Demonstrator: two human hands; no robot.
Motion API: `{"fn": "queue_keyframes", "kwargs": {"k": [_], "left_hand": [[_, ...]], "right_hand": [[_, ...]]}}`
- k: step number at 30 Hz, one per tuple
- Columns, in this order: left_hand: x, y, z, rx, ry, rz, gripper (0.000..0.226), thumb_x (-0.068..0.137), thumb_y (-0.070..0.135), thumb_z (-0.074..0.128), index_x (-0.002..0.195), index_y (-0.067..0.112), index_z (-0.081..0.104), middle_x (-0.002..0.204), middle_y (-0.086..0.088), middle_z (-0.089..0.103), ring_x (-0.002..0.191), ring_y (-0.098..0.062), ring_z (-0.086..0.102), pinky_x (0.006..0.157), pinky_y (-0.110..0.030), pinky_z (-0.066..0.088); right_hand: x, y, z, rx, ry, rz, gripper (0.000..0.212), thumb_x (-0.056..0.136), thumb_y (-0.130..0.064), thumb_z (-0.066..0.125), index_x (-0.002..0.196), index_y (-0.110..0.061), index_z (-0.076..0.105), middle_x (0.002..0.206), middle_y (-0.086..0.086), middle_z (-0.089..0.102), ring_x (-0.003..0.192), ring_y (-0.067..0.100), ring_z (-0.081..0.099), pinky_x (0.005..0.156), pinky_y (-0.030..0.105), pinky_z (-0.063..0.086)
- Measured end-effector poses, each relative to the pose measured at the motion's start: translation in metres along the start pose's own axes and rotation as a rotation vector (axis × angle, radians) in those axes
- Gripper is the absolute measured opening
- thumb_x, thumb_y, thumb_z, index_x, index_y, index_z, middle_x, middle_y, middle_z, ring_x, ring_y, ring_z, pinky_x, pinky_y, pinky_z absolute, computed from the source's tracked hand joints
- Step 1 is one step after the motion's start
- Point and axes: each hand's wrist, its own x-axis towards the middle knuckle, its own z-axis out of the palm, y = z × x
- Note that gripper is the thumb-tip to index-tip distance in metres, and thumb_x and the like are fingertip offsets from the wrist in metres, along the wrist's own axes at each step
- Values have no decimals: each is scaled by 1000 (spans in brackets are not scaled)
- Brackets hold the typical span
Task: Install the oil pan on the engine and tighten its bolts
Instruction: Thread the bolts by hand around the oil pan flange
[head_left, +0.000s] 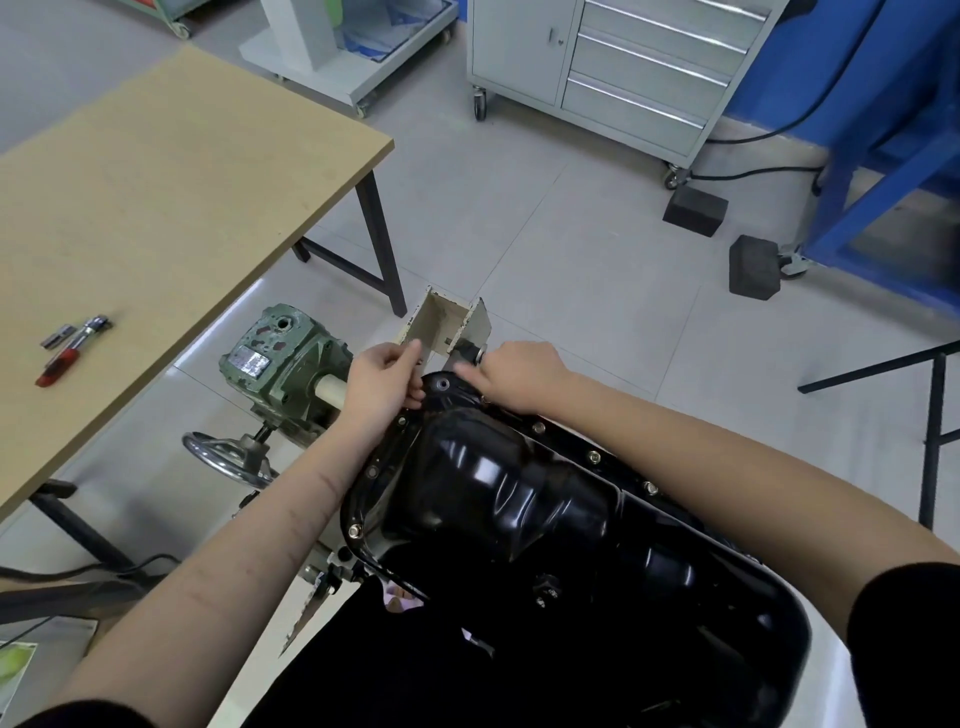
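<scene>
Glossy black stamped-steel oil pan (545, 519) sits on the upturned engine, flange down, bulging sump toward the camera. Its long axis runs from lower right, near the person, up-left to the far end beside the cream metal stand bracket (447, 322). Brass-coloured flange bolts (594, 457) are seated along the right rim, more along the left rim.

Both hands are at the pan's far end. Left hand (382, 376) lies at the far-left corner of the flange, fingers curled, tips pinched at the rim; what they pinch is too small to tell. Right hand (519, 376) is at the far-right corner, index finger extended toward the rim beside the bracket, other fingers curled under; cannot tell whether it holds anything. A round boss with a bolt (443, 384) shows on the pan between the two hands.

Left of the pan: green cast gearbox (283, 358) with grey handwheel (228, 460). On the tan wooden tabletop (156, 182), well apart, a red-handled ratchet wrench (72, 348) with a small metal piece just beside it. Grey wheeled drawer cabinet (623, 67) and blue steel frame (883, 156) stand on the floor beyond.
</scene>
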Motion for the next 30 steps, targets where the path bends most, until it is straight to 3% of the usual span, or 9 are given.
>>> {"fn": "queue_keyframes", "kwargs": {"k": [3, 5, 9, 13, 16, 18, 23, 26, 30], "left_hand": [[3, 6, 0, -51, -118, 15, 13, 92, 23, 53, 94, 10, 53, 50, 2, 50, 37, -3, 47, 40, -17, 44], [3, 12, 2, -171, -191, 7, 17, 95, 24, 49, 103, 9, 50, 47, 4, 48, 39, -7, 44, 41, -20, 44], [3, 22, 3, -355, -285, 23, 22, 98, 26, 39, 100, 7, 50, 47, 3, 35, 38, -8, 35, 41, -20, 39], [5, 28, 1, -490, -260, -8, 25, 98, 29, 40, 87, 10, 51, 39, 9, 31, 35, -5, 32, 39, -16, 37], [8, 29, -2, -465, -243, -67, 35, 96, 38, 39, 85, 9, 53, 40, 7, 36, 34, -6, 35, 39, -16, 38], [9, 26, -5, -388, -190, -150, 41, 96, 45, 36, 81, 9, 51, 42, 4, 42, 33, -8, 40, 37, -16, 40], [10, 6, -11, -145, -6, -217, 29, 96, 25, 40, 72, 10, 47, 59, -5, 45, 31, -7, 45, 34, -18, 41], [9, -10, -15, -43, 44, -198, 27, 95, 16, 41, 69, 11, 46, 60, -5, 46, 32, -5, 44, 33, -17, 41], [7, -20, -13, -26, 24, -210, 25, 94, 11, 41, 69, 9, 48, 60, -5, 46, 31, -3, 44, 32, -14, 39]], "right_hand": [[11, -2, -24, 585, 0, 0, 36, 99, -33, 33, 76, -13, 53, 74, 6, 56, 59, 15, 49, 59, 25, 35], [14, -7, -35, 894, -58, -34, 25, 99, -20, 37, 88, -9, 57, 65, 2, 51, 49, 9, 44, 47, 20, 36], [13, -21, -36, 1161, -189, -41, 31, 99, -16, 38, 73, -14, 55, 69, 3, 51, 48, 8, 44, 49, 21, 33], [13, -30, -36, 1260, -147, -70, 23, 98, -14, 41, 81, -16, 57, 52, -11, 54, 38, -2, 39, 39, 13, 31], [17, -31, -35, 1247, -91, -59, 19, 96, -15, 46, 85, -23, 59, 51, -14, 52, 40, 0, 38, 38, 13, 31], [21, -28, -34, 1149, -16, -29, 9, 92, -15, 53, 93, -15, 62, 58, -11, 51, 45, 2, 44, 44, 15, 36], [27, -14, -25, 492, -35, -162, 19, 87, -12, 60, 102, -3, 64, 94, 10, 66, 87, 19, 59, 82, 31, 47], [29, -16, -18, 217, -130, -227, 19, 89, -13, 54, 104, -5, 62, 103, 11, 64, 97, 25, 57, 81, 32, 45], [31, -17, -18, 102, -136, -262, 17, 89, -13, 54, 102, -6, 62, 104, 11, 62, 97, 27, 56, 79, 35, 46]]}}
